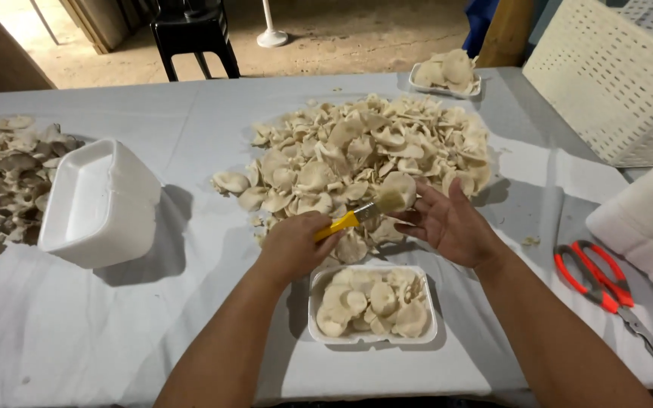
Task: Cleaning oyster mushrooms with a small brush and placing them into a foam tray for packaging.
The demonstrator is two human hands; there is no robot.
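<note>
**Brush meets mushroom above a filled tray**

The left hand [294, 245] is closed around the yellow handle of a small brush [357, 215], whose bristles point right and touch a pale oyster mushroom [397, 190]. That mushroom is pinched at the fingertips of the right hand [451, 224], palm turned up and the remaining fingers spread loosely. Both hands hover over the middle of the counter [77, 332], which is covered with a light cloth.

Directly near of the hands sits a white foam tray [373, 304] packed with cleaned mushrooms. Just beyond them, farther away, spreads a large mushroom pile [364, 151], its near edge reaching under the brush.

To the left, a stack of empty foam trays [100, 202] rests tilted, and beside it at the left edge lies a darker heap of mushrooms [5, 177]. At the far side of the counter is another small filled tray [446, 75]. On the right lie red-handled scissors [602, 283], near a white foam bundle [648, 219]; a white lattice crate [614, 75] stands behind it. A black chair [190, 34] stands on the floor beyond the counter.
</note>
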